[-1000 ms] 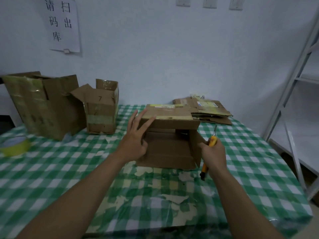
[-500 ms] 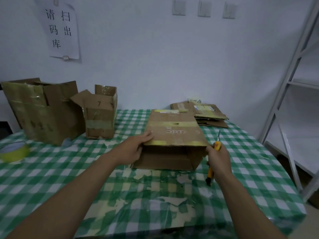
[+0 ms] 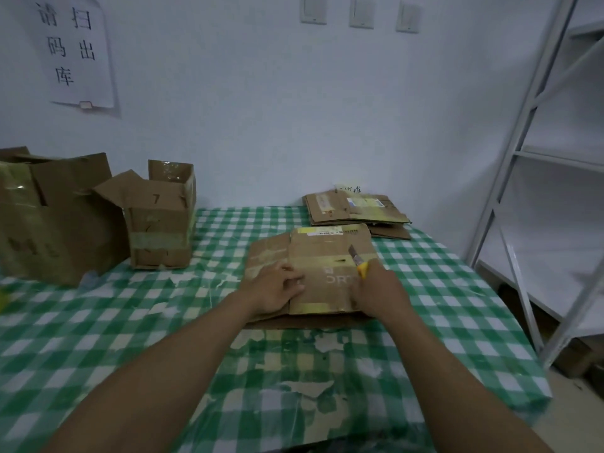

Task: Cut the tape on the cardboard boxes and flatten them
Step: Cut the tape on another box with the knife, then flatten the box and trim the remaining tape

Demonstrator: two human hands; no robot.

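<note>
Cardboard lies flat under both my hands: the box [image 3: 330, 266] is collapsed on the green checked table [image 3: 130, 322], near its middle. My left hand [image 3: 276, 291] rests on its left part with fingers bent; whether they pinch an edge I cannot tell. My right hand [image 3: 379, 292] grips the yellow knife [image 3: 359, 261], blade pointing away over the box. Behind sits a pile of flattened boxes [image 3: 356, 210]; two standing boxes [image 3: 160, 220] wait at left.
</note>
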